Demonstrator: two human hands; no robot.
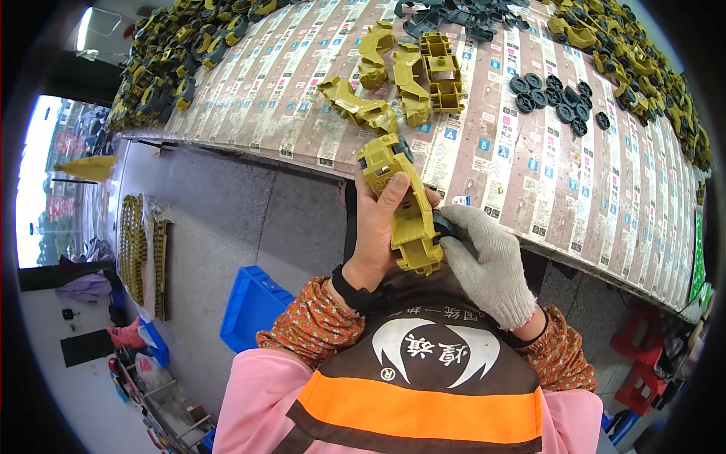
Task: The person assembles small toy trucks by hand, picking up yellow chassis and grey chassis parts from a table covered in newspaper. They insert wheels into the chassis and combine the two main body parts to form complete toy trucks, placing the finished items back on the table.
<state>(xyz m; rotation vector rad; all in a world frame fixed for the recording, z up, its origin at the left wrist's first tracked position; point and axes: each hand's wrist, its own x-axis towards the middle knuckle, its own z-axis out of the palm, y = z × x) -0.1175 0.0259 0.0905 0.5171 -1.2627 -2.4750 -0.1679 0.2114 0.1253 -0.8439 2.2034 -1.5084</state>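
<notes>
My bare left hand (370, 238) is wrapped round a yellow plastic toy truck (414, 231), its thumb lying across the upper side. The truck is tilted in front of my apron, just off the table's near edge, with a dark wheel showing at its far end. My right hand (493, 265), in a pale knitted glove, pinches a dark wheel (443, 225) against the truck's right side. The fingertips partly hide that wheel, so I cannot tell whether it is seated. Beyond the truck lie several loose yellow truck bodies (411, 85).
Several loose dark wheels (565, 112) lie on the patterned table (484, 170), right of the bodies. Dark grey plastic parts (473, 21) sit at the far side. Piles of yellow toy vehicles (170, 72) flank both ends. A blue bin (253, 306) stands on the floor, red stools (641, 386) at right.
</notes>
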